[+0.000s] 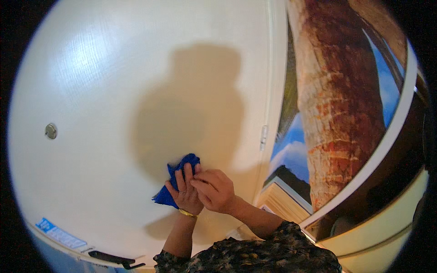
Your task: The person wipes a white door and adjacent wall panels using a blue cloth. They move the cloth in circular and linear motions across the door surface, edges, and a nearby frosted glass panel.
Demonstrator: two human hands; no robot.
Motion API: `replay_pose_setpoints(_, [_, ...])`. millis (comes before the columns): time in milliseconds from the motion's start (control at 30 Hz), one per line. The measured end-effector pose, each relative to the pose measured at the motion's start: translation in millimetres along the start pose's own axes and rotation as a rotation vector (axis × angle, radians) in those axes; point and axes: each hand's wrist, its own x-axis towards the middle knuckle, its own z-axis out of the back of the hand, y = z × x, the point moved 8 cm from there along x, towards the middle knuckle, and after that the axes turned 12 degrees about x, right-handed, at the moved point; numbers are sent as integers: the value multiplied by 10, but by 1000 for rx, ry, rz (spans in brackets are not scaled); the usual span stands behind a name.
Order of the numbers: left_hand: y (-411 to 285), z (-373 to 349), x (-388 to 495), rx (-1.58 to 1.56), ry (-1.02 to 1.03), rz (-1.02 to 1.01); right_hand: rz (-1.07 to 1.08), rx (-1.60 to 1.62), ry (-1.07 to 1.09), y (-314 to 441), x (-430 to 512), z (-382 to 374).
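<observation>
A dark blue cloth (164, 197) lies bunched behind and under my left hand (188, 194), in front of a white door (102, 163). Spread fingers of that hand hold the cloth, its corners sticking out above and to the lower left. A ring and a yellow wristband (188, 213) are on this hand and wrist. My right hand (215, 191) has its fingers bent and drawn together, their tips meeting the left hand's finger side. Whether anything small sits between those right fingertips is hidden. Firm contact between cloth and door cannot be made out.
The door carries a round peephole (51, 131), a hinge (263, 138), a dark handle (112, 257) and a blue-and-white sticker (61, 233) with writing. To the right is a large picture of a tree trunk (341, 112) inside a pale curved-looking frame (392, 136). My shadow falls across the door.
</observation>
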Motion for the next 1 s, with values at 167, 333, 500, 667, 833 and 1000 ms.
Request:
replay_pose_setpoints(167, [-339, 132, 331, -7, -38, -95, -127, -46, -24, -129, -69, 396])
replay_pose_setpoints(333, [-767, -31, 403, -9, 59, -250, -191, -113, -32, -380, -195, 667])
replay_pose_setpoints(500, [-1080, -169, 424, -30, 80, -296, -207, -140, -47, -632, -295, 873])
replay_pose_setpoints(667, [-1349, -227, 448, -20, 60, -302, -160, -203, -83, -819, -464, 1045])
replay_pose_setpoints(833, [-1516, -213, 515, -88, 87, -311, -175, -207, -96, -929, -538, 1257])
replay_pose_setpoints(1000, [-1672, -264, 556, -163, 89, -319, -220, -272, -77, -957, -580, 1485])
